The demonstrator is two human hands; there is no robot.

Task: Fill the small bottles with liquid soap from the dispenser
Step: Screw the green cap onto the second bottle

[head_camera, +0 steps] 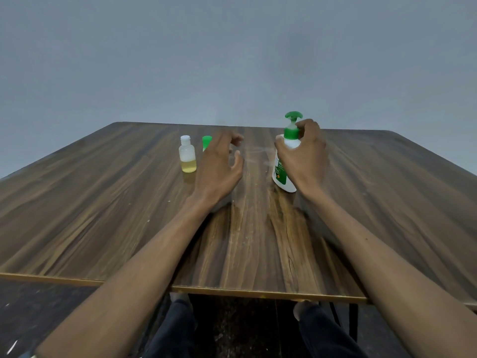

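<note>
A: Dispenser (285, 161) is gripped at neck and shoulder by the right hand (305, 151); fingers are curled round it. It is stood upright on the desk (103, 202), right of centre, with the pump head pointed toward the camera.

B: Left hand (219, 161) noted: fingers loosely spread, nothing held, hovering between the dispenser and the bottles.

A: Clear bottle (187, 157) is seen just left of that hand, upright, long axis vertical, white cap on, yellow liquid in the lower part only. A green-capped bottle (206, 142) is largely hidden behind the left hand; its fill cannot be told.

B: Left hand is judged the nearer to both bottles. The next move is thought to need a bottle carried rightward to the nozzle, cap removed first.

A: Nothing is seen standing in that path. A wet smear is noted on the desk there; slipping or tipping of the light bottle is considered possible.
</note>
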